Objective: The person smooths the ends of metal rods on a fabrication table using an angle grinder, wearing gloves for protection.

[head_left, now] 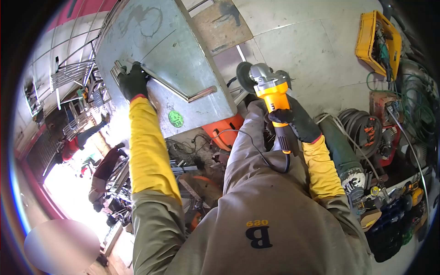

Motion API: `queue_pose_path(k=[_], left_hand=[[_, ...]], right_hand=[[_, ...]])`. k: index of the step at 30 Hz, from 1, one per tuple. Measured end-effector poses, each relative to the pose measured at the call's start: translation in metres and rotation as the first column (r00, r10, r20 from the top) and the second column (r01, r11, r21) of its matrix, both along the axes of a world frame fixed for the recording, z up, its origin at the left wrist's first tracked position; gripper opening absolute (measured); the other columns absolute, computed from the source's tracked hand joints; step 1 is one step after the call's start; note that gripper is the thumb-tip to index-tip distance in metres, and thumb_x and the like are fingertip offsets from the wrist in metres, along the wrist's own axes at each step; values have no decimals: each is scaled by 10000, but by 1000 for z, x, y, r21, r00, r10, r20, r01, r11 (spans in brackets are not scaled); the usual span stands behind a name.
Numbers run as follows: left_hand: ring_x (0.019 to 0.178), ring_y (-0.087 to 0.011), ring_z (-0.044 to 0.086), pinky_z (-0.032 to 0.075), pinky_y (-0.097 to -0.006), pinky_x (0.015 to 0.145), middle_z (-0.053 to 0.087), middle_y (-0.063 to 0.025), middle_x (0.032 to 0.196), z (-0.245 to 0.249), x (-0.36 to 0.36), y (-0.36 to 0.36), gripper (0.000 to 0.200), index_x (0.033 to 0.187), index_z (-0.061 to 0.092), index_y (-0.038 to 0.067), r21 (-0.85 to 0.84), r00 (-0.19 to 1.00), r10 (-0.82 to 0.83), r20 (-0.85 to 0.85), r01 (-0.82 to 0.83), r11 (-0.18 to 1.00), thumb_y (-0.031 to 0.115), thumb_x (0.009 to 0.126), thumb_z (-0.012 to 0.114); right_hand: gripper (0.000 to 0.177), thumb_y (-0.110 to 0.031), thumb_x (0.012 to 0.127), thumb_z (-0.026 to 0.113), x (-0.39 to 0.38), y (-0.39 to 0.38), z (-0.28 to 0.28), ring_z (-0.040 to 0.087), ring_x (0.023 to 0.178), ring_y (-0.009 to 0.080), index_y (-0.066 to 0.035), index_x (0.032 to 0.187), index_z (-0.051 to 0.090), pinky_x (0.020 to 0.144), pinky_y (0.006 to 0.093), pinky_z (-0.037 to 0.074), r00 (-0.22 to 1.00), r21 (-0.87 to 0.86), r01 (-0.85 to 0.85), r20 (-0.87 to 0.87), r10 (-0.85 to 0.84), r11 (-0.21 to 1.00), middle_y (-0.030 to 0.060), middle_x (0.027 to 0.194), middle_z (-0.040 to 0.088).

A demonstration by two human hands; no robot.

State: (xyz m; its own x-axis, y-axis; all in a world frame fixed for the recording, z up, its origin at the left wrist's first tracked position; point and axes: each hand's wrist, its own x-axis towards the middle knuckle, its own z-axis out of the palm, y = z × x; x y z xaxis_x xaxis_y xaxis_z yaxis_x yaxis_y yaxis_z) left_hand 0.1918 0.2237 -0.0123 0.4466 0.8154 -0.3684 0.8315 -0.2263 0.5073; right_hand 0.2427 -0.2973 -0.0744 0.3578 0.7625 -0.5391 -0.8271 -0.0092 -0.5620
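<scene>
My right hand [302, 121], in a black glove, grips a yellow and grey angle grinder [275, 96] by its body. The grinder is raised beside the table, its disc [245, 77] facing the table side. A cord runs from its rear end across my lap. My left hand [133, 82], also gloved in black, is closed on the end of a V-shaped piece of metal tube [167, 86] lying on the grey metal table [183, 50]. Short metal tube pieces [117, 68] lie against its fingers. Exactly how the fingers wrap the metal is partly hidden.
A green round sticker [175, 118] marks the tabletop. Under the table edge sits an orange case [223, 130]. At right are a yellow crate [378, 43] of tools, a green gas cylinder [337, 146] and coiled hoses [362, 130]. Another person [103, 176] bends among metal frames at left.
</scene>
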Motion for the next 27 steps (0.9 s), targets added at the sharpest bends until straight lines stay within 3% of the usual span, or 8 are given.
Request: queue_pose_path(k=[3, 5, 7, 9, 10, 15, 20, 27], left_hand=[[1114, -319, 730, 648, -411, 886, 692, -181, 1305, 6, -4, -75, 468, 1434, 596, 12, 666, 981, -160, -113, 195, 720, 220, 1024, 682], [1263, -343, 669, 643, -440, 930, 645, -210, 1385, -1, -28, -107, 470, 1464, 599, 44, 431, 858, -431, 278, 289, 855, 208, 1034, 699], [1408, -436, 571, 528, -561, 1104, 566, -254, 1524, -20, -72, -118, 430, 1465, 628, 48, 481, 672, -715, 191, 571, 665, 228, 1074, 618], [1485, -484, 482, 376, -610, 1227, 537, -262, 1574, -15, -82, -145, 435, 1477, 651, 65, 616, 553, -832, -30, 666, 421, 241, 1090, 556], [1526, -492, 422, 303, -591, 1279, 566, -255, 1552, -19, -77, -153, 454, 1492, 643, 40, 631, 557, -830, 29, 634, 447, 220, 1091, 527], [1448, -481, 511, 302, -598, 1279, 705, -238, 1371, -20, -15, -174, 409, 1380, 690, -39, 707, 572, -819, -43, 597, 379, 141, 1057, 515], [1511, -528, 417, 347, -579, 1255, 639, -254, 1445, -38, -5, -171, 359, 1344, 677, -7, 654, 633, -764, 129, 524, 545, 66, 1014, 556], [1475, -463, 488, 337, -532, 1267, 641, -259, 1438, -39, -5, -171, 323, 1340, 620, -45, 668, 644, -760, 84, 530, 522, 74, 1073, 485]], right_hand=[[533, -217, 942, 791, -2, -4, 8, 727, 861, 167, -10, 1390, 592, 794, 331, 613, 997, -32, 51, -63, -53, 998, 80, 1029, 723], [571, -273, 912, 803, -4, -5, 12, 719, 822, 189, -9, 1372, 590, 766, 357, 615, 991, -30, 109, -70, -111, 994, 94, 997, 712], [582, -276, 913, 792, -2, -7, 18, 718, 830, 194, 0, 1381, 580, 763, 363, 617, 990, -48, 125, -61, -128, 991, 98, 1008, 707], [584, -266, 916, 783, -4, -8, 16, 718, 839, 198, 7, 1388, 573, 763, 369, 619, 981, -31, 171, -86, -173, 985, 96, 1021, 704], [581, -265, 916, 782, -4, -9, 16, 719, 839, 199, 9, 1385, 575, 764, 370, 620, 980, -21, 170, -105, -171, 985, 96, 1027, 707], [550, -186, 911, 788, -4, -6, 14, 726, 835, 194, -7, 1392, 591, 750, 357, 617, 950, 38, 218, -236, -203, 975, 98, 1026, 726], [440, -229, 951, 785, -1, 5, 6, 734, 822, 186, -37, 1303, 604, 752, 339, 608, 945, 86, 226, -260, -197, 970, 77, 995, 725], [485, -265, 1003, 748, 4, 12, -8, 709, 853, 162, -33, 1390, 571, 776, 333, 598, 953, 220, 253, -223, -204, 942, 61, 1040, 704]])
